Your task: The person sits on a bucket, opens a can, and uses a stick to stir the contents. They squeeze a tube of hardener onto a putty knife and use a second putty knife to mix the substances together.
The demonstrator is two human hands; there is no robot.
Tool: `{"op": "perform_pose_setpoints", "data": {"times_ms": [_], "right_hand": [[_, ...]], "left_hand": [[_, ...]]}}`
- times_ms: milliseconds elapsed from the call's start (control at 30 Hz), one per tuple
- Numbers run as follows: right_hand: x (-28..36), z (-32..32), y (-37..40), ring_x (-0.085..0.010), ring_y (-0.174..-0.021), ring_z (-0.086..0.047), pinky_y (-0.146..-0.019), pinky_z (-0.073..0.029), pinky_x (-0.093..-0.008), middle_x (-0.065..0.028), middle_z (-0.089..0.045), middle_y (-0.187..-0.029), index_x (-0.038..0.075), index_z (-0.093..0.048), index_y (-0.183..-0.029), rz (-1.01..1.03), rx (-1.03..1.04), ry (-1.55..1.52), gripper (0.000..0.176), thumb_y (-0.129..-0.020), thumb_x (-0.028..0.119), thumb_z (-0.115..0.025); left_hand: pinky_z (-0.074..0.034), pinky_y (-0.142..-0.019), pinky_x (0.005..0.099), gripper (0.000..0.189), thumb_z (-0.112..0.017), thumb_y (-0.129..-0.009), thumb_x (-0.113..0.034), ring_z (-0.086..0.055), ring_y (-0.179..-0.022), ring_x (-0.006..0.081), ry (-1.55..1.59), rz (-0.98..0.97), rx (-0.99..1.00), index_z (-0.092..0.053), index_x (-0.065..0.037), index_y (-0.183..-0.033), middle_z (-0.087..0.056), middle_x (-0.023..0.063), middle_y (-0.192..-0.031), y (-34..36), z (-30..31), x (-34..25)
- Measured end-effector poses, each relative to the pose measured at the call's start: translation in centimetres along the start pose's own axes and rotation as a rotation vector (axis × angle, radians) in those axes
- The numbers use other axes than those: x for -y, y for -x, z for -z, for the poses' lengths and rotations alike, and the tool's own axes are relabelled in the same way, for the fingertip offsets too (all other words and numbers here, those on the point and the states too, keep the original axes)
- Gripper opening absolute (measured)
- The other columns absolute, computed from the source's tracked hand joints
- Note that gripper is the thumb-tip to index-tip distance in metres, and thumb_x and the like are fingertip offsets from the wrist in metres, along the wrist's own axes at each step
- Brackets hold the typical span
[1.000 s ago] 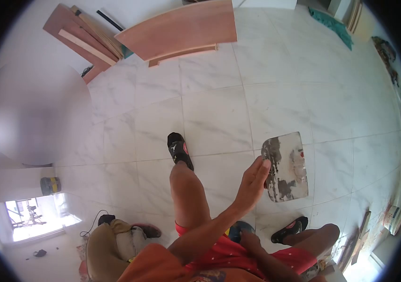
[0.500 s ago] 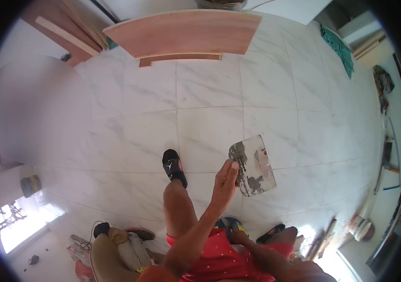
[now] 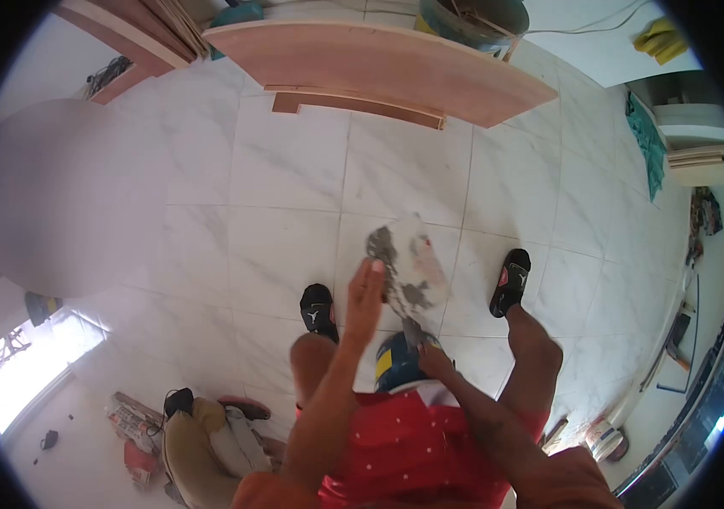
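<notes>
My left hand (image 3: 366, 293) is closed on the near-left edge of a flat, pale rectangular plate (image 3: 420, 265), smeared with grey paste and blurred by motion. In my right hand (image 3: 436, 360), closed fingers hold a putty knife (image 3: 413, 331), its blade right at the plate's lower edge. Under the knife, between my legs, stands a dark blue bucket (image 3: 396, 365) with a yellow patch, partly covered by my right hand and the red shorts (image 3: 396, 441).
A reddish wooden board (image 3: 379, 68) stands across the far floor, with a bucket (image 3: 477, 21) behind it. A person (image 3: 209, 450) is at lower left. Black sandals (image 3: 511, 282) are on my feet on the tiled floor (image 3: 286, 170). Tools (image 3: 676, 335) lie along the right.
My right hand has come up from my lap with the putty knife to the plate. The plate has shifted left. My right leg has stretched forward, and the view has shifted.
</notes>
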State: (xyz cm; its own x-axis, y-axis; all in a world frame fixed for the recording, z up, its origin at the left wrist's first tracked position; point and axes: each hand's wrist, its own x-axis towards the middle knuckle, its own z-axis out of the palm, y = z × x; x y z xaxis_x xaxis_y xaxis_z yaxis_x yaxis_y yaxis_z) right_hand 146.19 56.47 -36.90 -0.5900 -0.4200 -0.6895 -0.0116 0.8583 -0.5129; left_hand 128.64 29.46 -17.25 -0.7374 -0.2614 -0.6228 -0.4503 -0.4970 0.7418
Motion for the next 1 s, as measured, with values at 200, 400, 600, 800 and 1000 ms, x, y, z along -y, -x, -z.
{"op": "perform_pose_setpoints", "data": {"times_ms": [200,400,600,800,1000], "right_hand": [[1.9,12.2,-7.4,-0.0453,-0.098,-0.062,-0.083,-0.052,-0.0510,-0.0270,-0.059,-0.107,-0.005,-0.056,-0.110,0.096,0.092,0.021,0.028,-0.095,0.017,-0.048],[0.2,19.1,-14.6,-0.0458,-0.104,-0.060,-0.088,-0.050,-0.0521,-0.0286,-0.059,-0.107,-0.006,-0.056,-0.108,0.043,0.015,0.025,0.034,-0.096,0.026,-0.049],[3.9,21.9,-20.1,-0.0489,-0.100,-0.062,-0.088,-0.049,-0.0540,-0.0323,-0.064,-0.106,-0.007,-0.056,-0.108,0.200,-0.072,0.041,0.041,-0.101,0.030,-0.040],[5.7,25.7,-21.0,-0.0425,-0.103,-0.064,-0.090,-0.051,-0.0480,-0.0288,-0.065,-0.099,-0.006,-0.059,-0.102,0.483,-0.005,0.371,0.033,-0.094,0.025,-0.050],[9.7,30.9,-19.8,-0.0384,-0.092,-0.067,-0.080,-0.056,-0.0431,-0.0252,-0.066,-0.087,-0.006,-0.061,-0.096,0.003,0.162,0.044,0.026,-0.090,0.019,-0.055]], "left_hand": [[-0.053,-0.073,0.0242,0.036,-0.045,-0.107,-0.037,-0.060,-0.089,0.0053,0.146,-0.220,-0.135,-0.056,-0.006,-0.120,-0.062,0.0006,-0.106,-4.1,1.6,-3.4],[-0.054,-0.074,0.0255,0.034,-0.043,-0.108,-0.034,-0.061,-0.087,0.0063,0.186,-0.380,-0.137,-0.055,-0.005,-0.118,-0.062,0.0001,-0.105,-6.7,-1.7,-6.7],[-0.053,-0.070,0.0227,0.030,-0.043,-0.107,-0.033,-0.060,-0.086,0.0045,0.248,-0.529,-0.058,-0.055,-0.008,-0.116,-0.062,-0.0014,-0.103,-7.7,-4.8,-9.8],[-0.054,-0.074,0.0231,0.030,-0.042,-0.108,-0.032,-0.061,-0.090,0.0041,0.295,-0.655,0.044,-0.054,-0.008,-0.121,-0.063,-0.0015,-0.107,-6.9,-6.7,-11.5],[-0.055,-0.081,0.0282,0.032,-0.042,-0.108,-0.028,-0.062,-0.100,0.0080,0.345,-0.738,0.147,-0.050,-0.006,-0.130,-0.061,0.0016,-0.116,-6.8,-6.1,-11.1]]}}
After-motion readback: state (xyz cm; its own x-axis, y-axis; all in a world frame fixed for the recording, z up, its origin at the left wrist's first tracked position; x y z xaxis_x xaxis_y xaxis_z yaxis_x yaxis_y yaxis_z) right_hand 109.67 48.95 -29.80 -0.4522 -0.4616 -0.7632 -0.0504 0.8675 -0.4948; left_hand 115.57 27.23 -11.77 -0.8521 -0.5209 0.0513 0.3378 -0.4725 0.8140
